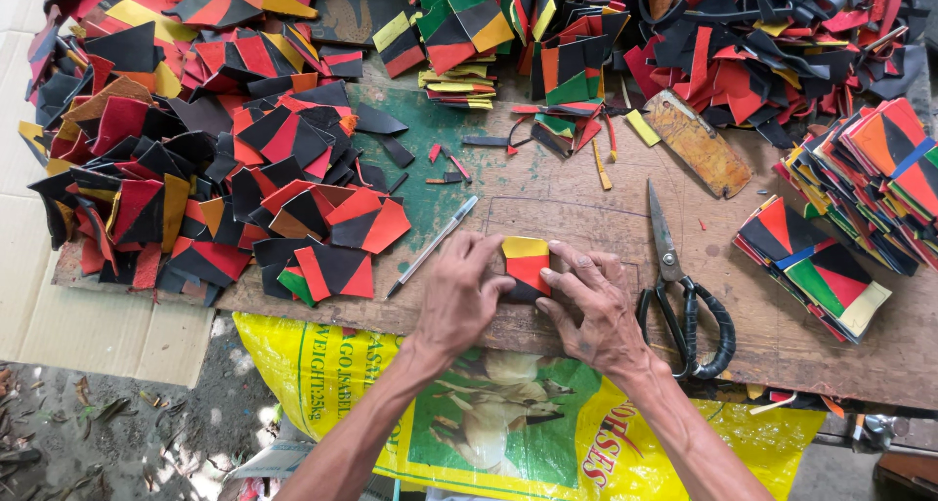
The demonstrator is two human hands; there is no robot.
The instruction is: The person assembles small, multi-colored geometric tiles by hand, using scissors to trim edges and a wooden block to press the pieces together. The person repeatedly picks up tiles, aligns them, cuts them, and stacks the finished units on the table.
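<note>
A small patchwork piece (526,265) of yellow, red and black leather lies flat on the worn wooden board (567,208). My left hand (459,296) presses its left edge with curled fingers. My right hand (591,306) pinches its right edge with thumb and fingertips. Both hands rest on the board near its front edge.
Black-handled scissors (679,286) lie just right of my right hand. A pen (430,247) lies to the left. Heaps of red, black and yellow pieces (195,159) cover the left and back; stacked pieces (831,257) sit right. A rusty blade (696,142) lies behind. A yellow sack (508,423) hangs below.
</note>
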